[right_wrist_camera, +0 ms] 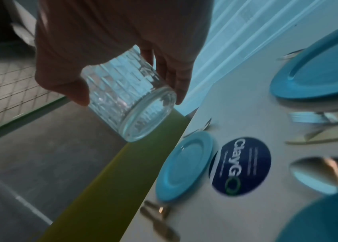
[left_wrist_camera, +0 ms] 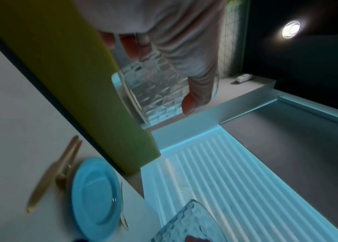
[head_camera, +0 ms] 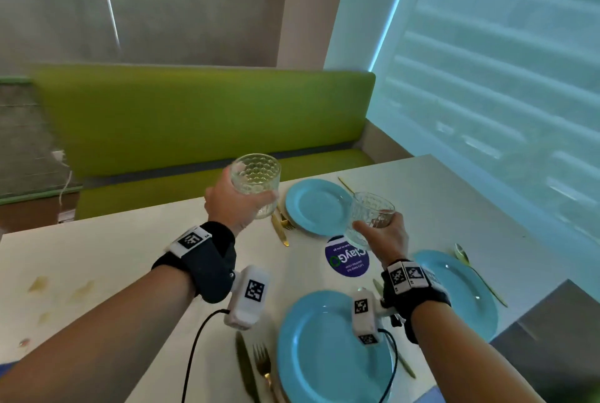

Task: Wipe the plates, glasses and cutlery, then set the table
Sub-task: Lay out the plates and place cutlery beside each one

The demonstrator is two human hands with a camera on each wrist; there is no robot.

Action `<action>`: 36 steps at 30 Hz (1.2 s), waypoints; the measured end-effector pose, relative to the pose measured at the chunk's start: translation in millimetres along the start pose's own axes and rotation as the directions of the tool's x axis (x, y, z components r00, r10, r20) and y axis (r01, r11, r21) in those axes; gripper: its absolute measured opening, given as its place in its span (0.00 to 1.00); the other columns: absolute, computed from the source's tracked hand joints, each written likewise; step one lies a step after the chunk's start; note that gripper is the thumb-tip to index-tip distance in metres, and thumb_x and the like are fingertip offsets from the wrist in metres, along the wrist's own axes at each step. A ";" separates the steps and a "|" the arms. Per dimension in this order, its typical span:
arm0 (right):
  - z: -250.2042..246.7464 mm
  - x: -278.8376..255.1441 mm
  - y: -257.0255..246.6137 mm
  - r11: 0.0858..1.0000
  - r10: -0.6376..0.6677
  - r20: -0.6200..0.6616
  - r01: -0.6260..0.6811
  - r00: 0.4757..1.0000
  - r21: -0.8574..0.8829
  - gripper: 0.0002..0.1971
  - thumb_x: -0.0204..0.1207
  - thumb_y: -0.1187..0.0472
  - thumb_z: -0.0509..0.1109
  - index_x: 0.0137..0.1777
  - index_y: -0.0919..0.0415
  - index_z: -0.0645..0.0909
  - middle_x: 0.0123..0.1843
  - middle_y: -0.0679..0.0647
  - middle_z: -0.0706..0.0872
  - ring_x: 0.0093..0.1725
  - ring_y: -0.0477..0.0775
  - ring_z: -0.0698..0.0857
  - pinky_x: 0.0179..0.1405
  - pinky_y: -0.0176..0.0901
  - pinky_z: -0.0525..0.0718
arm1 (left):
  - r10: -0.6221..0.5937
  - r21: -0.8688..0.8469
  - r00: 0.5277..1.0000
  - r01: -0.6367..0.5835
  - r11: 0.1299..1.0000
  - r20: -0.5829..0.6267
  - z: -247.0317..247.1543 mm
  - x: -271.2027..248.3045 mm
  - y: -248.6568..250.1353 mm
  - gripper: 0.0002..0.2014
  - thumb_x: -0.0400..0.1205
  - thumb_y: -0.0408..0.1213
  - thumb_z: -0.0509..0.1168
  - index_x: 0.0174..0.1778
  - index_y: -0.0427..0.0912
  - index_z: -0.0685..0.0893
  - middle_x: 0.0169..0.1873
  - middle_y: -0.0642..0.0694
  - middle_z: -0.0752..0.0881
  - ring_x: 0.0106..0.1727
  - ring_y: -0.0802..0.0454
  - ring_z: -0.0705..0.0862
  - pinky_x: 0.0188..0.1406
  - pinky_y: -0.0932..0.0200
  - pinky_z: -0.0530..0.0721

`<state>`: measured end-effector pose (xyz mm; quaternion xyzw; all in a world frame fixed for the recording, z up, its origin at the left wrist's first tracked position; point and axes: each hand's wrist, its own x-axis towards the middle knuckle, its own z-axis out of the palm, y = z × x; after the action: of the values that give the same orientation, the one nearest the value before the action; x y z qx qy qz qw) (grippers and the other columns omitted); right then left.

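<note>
The pale worktop (head_camera: 130,256) carries three blue plates: one near the far edge (head_camera: 316,207), one toward the right edge (head_camera: 461,292), one at the near edge (head_camera: 324,354). Gold cutlery lies beside each plate. A round dark sticker (head_camera: 347,261) sits between them, and yellowish stains (head_camera: 39,284) mark the left part.

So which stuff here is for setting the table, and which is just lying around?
For the job:
- glass in the left hand
- glass in the right hand
- three blue plates, e.g.
- gold knife and fork
- spoon

Just lying about:
- round dark blue sticker
- green bench
- stains on the table
</note>
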<state>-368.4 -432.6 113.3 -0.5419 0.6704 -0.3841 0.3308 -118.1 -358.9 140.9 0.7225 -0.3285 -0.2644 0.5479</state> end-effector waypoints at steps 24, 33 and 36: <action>-83.2 203.8 134.7 0.874 0.427 -0.160 -0.452 0.890 -0.179 0.42 0.58 0.49 0.79 0.69 0.64 0.66 0.64 0.67 0.79 0.60 0.68 0.81 0.53 0.51 0.78 | -0.179 0.212 0.927 0.112 0.971 0.330 228.4 9.2 -18.9 0.40 0.61 0.45 0.82 0.69 0.46 0.74 0.63 0.47 0.82 0.63 0.49 0.79 0.62 0.57 0.79; -63.8 208.1 143.8 0.891 0.405 -0.132 -0.423 0.905 -0.163 0.38 0.63 0.54 0.79 0.70 0.62 0.66 0.65 0.66 0.78 0.62 0.67 0.80 0.55 0.51 0.77 | -0.196 0.207 0.929 0.134 0.969 0.315 228.5 16.7 -36.2 0.42 0.58 0.51 0.82 0.68 0.49 0.74 0.62 0.47 0.82 0.65 0.47 0.78 0.66 0.45 0.81; -62.7 206.7 147.0 0.896 0.405 -0.115 -0.419 0.907 -0.149 0.39 0.63 0.54 0.80 0.71 0.62 0.65 0.67 0.65 0.78 0.64 0.68 0.79 0.59 0.52 0.78 | -0.200 0.197 0.930 0.143 0.970 0.309 224.7 18.0 -40.3 0.43 0.58 0.51 0.83 0.69 0.50 0.74 0.61 0.47 0.81 0.65 0.47 0.78 0.66 0.47 0.81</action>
<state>-531.8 -608.2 9.7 -0.3978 0.8129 -0.2684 0.3299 -265.7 -504.2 43.2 0.7391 -0.3716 -0.3979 0.3966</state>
